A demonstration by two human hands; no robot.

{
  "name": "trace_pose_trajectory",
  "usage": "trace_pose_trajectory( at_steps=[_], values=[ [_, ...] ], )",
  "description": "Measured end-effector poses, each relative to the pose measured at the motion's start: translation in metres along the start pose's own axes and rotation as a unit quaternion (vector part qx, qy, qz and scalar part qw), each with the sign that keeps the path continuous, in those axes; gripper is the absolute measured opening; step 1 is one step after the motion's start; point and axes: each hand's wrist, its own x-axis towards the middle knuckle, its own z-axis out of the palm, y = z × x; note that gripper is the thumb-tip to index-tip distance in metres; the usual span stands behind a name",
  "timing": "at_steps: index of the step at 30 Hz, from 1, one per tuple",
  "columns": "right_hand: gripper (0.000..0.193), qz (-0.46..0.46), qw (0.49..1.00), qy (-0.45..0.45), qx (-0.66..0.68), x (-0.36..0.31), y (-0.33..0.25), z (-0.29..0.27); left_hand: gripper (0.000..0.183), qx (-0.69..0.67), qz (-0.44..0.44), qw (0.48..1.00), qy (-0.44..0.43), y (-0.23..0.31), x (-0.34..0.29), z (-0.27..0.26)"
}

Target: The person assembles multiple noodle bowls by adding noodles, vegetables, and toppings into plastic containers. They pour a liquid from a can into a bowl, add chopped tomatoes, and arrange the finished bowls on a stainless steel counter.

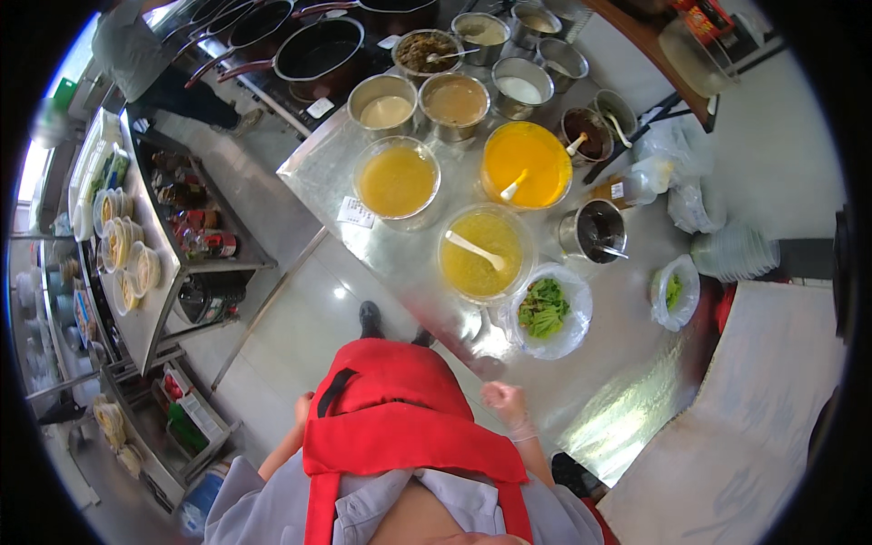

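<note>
My right hand (506,401), in what looks like a clear glove, is curled into a loose fist beside the counter's near edge, with nothing visible in it. By the left side of my red apron (400,445) is my left hand (304,406); its fingers are mostly hidden. The nearest item to my right hand is a bag-lined bowl (584,304) of green leaves (543,309), which it does not touch. Behind that bowl stands a clear tub of yellow-green liquid (472,272) with a white spoon (474,250) in it.
Tubs of orange sauce (536,154) and yellow broth (397,179), plus several metal pots, cover the steel counter (318,159). A smaller bagged bowl (688,313) and stacked clear bowls (736,256) stand right. Pans (318,50) are at the back. Left, a shelf (168,300) holds filled containers; another person (150,59) stands behind.
</note>
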Motion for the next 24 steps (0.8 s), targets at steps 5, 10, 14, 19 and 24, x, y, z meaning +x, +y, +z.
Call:
trace_pose_trajectory(
  at_steps=[5,10,14,19,24],
  values=[
    [0.035,-0.141,0.989,-0.040,0.013,0.039,-0.047,0.037,0.043,-0.037,-0.040,0.998,0.037,-0.033,-0.015,0.015],
    [0.033,-0.141,0.989,-0.053,0.008,0.066,-0.080,0.051,0.043,-0.044,-0.066,0.997,0.027,-0.090,-0.032,0.035],
    [0.031,-0.122,0.988,-0.085,0.042,0.067,-0.109,0.065,0.044,-0.046,-0.086,0.994,0.055,-0.127,-0.030,0.050],
    [0.028,-0.213,0.974,-0.074,0.017,0.100,-0.191,0.096,0.047,-0.041,-0.104,0.994,0.013,-0.151,-0.024,0.040],
    [0.030,-0.178,0.962,-0.057,0.198,0.125,-0.254,0.164,0.035,-0.003,-0.106,0.992,0.074,-0.084,0.040,-0.050]
  ],
)
